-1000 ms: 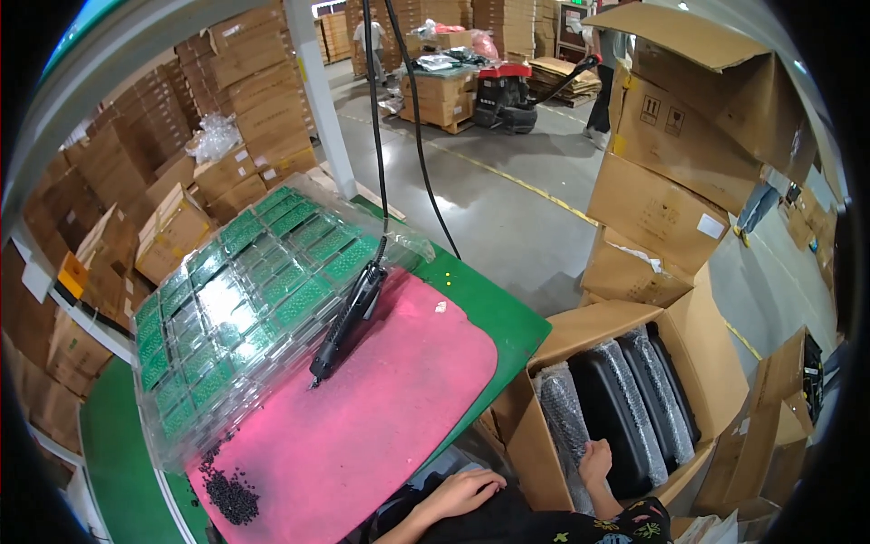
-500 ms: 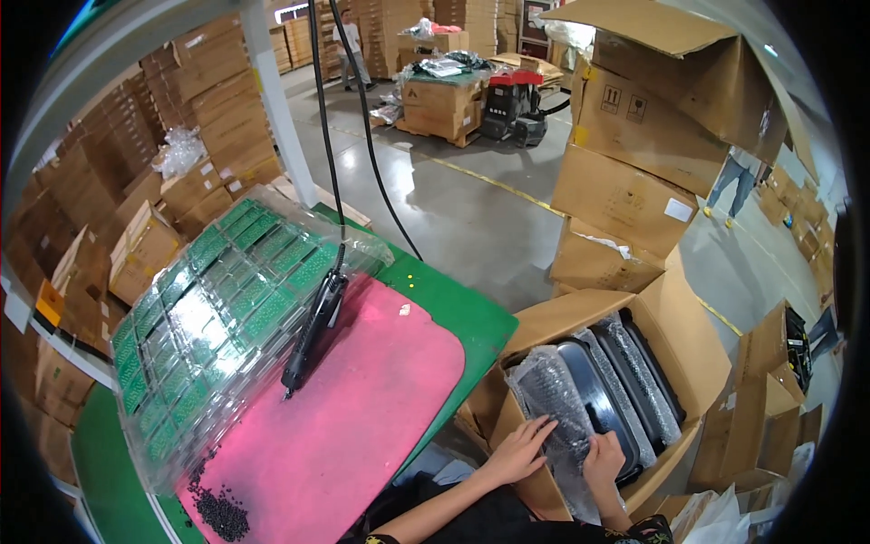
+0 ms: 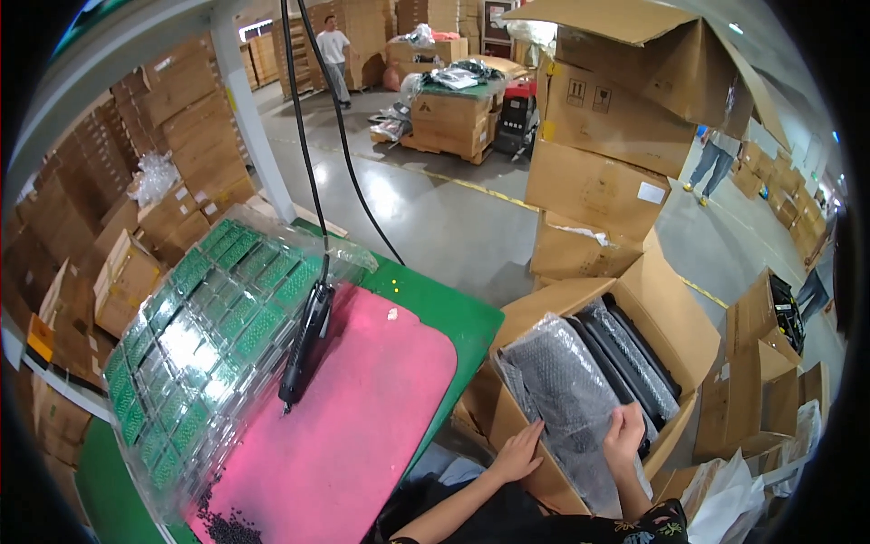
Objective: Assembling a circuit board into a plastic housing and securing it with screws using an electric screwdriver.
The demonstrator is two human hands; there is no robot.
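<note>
An opened cardboard box at the lower right holds several flat black items standing side by side, with bubble wrap between them. A wide sheet of clear bubble wrap lies over the left part of the contents. My right hand is closed in a pinch on the right edge of this sheet. My left hand rests at the box's left edge, its fingers stretched out and touching the edge beside the wrap. What lies beneath the sheet is mostly hidden.
On my left, a green table bears a pink mat, a corded black electric screwdriver, a clear tray with green parts and small black pieces. Stacked cartons stand beyond the box. Two people are farther off.
The bubble wrap now spreads over the shiny black item that showed before. My right hand has moved slightly right with its edge; my left has drawn back to the box edge. The view has shifted.
</note>
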